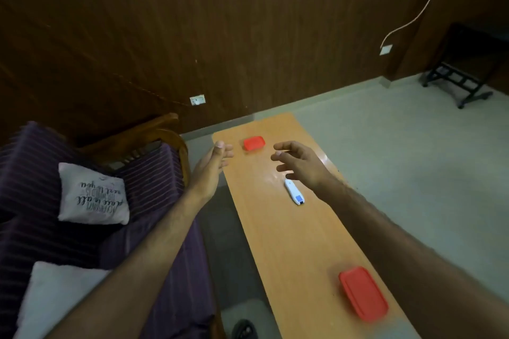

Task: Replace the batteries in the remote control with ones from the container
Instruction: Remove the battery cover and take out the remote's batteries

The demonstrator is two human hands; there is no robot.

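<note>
Left hand and right hand spread, holding nothing, above surface, white remote control between two red containers.

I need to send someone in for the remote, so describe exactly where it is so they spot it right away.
Find the long orange-brown wooden table beside the purple striped sofa. About midway along it, just under the person's outstretched right hand, lies the remote control. It is slim and white with a small blue patch, unlike the two red containers, one at the far end, one at the near end.
</note>
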